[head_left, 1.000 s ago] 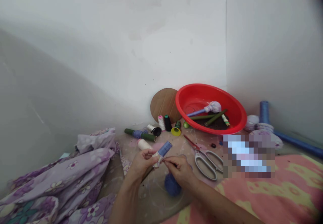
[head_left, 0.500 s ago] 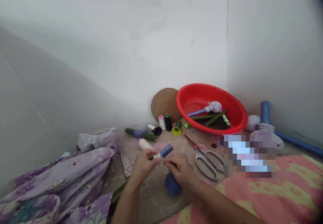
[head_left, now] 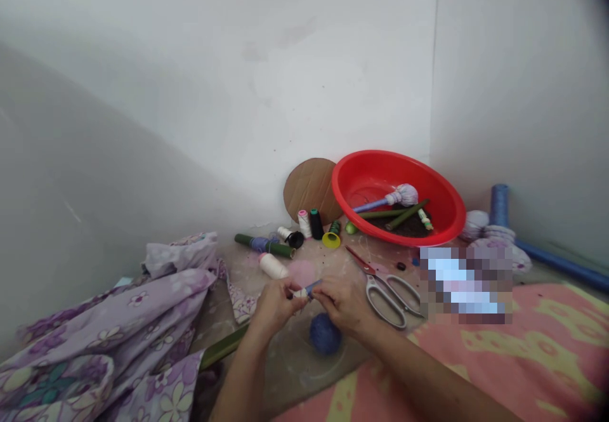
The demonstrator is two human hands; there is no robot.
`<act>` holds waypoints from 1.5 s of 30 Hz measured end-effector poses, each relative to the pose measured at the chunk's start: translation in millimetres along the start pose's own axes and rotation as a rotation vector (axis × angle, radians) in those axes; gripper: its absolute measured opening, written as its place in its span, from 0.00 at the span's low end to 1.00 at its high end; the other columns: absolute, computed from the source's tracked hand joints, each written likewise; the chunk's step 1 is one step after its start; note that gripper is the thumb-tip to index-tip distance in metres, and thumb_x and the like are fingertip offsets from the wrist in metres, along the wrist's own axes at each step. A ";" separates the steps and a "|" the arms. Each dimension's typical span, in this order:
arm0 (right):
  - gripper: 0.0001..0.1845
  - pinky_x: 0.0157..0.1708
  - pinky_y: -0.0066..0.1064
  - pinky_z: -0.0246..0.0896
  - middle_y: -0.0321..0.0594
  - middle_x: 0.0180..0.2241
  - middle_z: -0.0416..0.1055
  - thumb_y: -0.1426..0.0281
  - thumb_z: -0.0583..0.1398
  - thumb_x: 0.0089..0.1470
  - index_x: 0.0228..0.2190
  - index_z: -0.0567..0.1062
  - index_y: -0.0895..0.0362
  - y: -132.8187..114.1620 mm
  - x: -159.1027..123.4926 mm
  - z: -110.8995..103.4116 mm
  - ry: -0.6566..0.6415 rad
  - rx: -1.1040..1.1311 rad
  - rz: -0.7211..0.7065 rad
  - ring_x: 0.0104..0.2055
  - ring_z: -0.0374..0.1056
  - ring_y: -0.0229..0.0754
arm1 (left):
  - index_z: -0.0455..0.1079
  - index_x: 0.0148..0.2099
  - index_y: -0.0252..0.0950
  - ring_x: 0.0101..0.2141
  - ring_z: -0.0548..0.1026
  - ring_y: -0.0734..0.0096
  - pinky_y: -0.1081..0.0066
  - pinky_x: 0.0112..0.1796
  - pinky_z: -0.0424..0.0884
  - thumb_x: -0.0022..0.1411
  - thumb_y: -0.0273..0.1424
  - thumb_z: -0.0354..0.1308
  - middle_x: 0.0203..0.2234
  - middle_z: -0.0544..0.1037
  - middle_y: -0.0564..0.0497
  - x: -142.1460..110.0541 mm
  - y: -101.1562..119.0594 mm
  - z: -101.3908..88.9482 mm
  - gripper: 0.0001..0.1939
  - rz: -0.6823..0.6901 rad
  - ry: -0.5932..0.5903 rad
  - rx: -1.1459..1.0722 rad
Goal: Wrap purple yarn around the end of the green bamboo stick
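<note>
My left hand (head_left: 275,309) is closed round the pale, cloth-like end of a short blue-wrapped stick (head_left: 313,287). From the other side, my right hand (head_left: 343,303) has its fingers pinched at the stick's blue end and covers much of it. Whether a thread runs between those fingers is too small to tell. Just below the hands a ball of blue yarn (head_left: 325,336) rests on the floor mat. A white thread spool (head_left: 273,266) lies behind my left hand. Right of my right hand are large scissors (head_left: 386,292) with grey handles and reddish blades.
A red basin (head_left: 399,239) tilts at the back, holding green stems and a cloth-headed stick. Several thread spools, a cardboard disc (head_left: 311,188) and a yarn-wrapped green stem (head_left: 264,246) are near the wall. Floral cloth (head_left: 157,320) heaps left; a pink-yellow cloth (head_left: 537,352) spreads right.
My right hand has shifted up onto the blue end of the stick, so less of it shows. The stick tilts flatter. The whole view has shifted slightly.
</note>
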State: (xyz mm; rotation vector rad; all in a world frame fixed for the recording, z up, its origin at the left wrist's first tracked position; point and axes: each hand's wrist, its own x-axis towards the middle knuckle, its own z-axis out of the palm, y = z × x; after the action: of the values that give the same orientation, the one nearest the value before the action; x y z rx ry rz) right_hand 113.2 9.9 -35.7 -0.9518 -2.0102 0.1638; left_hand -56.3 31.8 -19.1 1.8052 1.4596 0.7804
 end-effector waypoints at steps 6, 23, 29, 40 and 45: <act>0.11 0.27 0.24 0.50 0.38 0.23 0.66 0.72 0.50 0.52 0.25 0.71 0.58 11.8 0.8 1.2 -0.008 -0.080 -0.048 0.27 0.60 0.35 | 0.66 0.31 0.30 0.16 0.65 0.77 0.78 0.18 0.57 0.41 0.33 0.57 0.14 0.66 0.56 -6.4 13.1 4.1 0.12 -0.008 -0.144 -0.014; 0.14 0.28 0.24 0.53 0.37 0.23 0.69 0.67 0.50 0.52 0.25 0.74 0.56 22.0 6.9 -7.6 -0.130 -0.101 -0.114 0.28 0.62 0.35 | 0.65 0.29 0.30 0.13 0.60 0.83 0.80 0.15 0.54 0.40 0.34 0.60 0.11 0.63 0.59 -10.5 20.5 6.3 0.14 -0.068 -0.386 -0.177; 0.13 0.29 0.24 0.54 0.37 0.24 0.70 0.67 0.51 0.51 0.25 0.75 0.56 23.7 5.1 -6.3 -0.174 -0.026 -0.051 0.29 0.63 0.35 | 0.65 0.29 0.30 0.14 0.61 0.83 0.80 0.16 0.55 0.38 0.35 0.61 0.13 0.66 0.58 -12.2 23.6 6.2 0.16 -0.094 -0.440 -0.224; 0.09 0.19 0.21 0.51 0.33 0.17 0.67 0.67 0.59 0.40 0.20 0.75 0.60 40.4 8.4 -11.4 -0.377 0.688 0.350 0.20 0.58 0.31 | 0.68 0.27 0.31 0.15 0.56 0.84 0.80 0.17 0.50 0.39 0.32 0.60 0.11 0.60 0.60 -19.7 35.2 9.0 0.10 0.045 -0.399 -0.159; 0.09 0.15 0.20 0.44 0.30 0.13 0.60 0.66 0.61 0.36 0.19 0.74 0.61 40.8 7.1 -14.1 -0.428 0.842 0.538 0.16 0.51 0.28 | 0.69 0.28 0.31 0.16 0.59 0.83 0.80 0.19 0.53 0.40 0.33 0.60 0.14 0.65 0.58 -22.8 43.1 7.1 0.12 0.067 -0.420 -0.226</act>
State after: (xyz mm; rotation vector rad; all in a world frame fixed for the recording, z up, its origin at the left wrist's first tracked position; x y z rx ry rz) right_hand 144.6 39.9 -40.7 -0.8958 -1.7051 1.4810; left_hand -30.2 2.4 10.7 1.7222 1.0032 0.5304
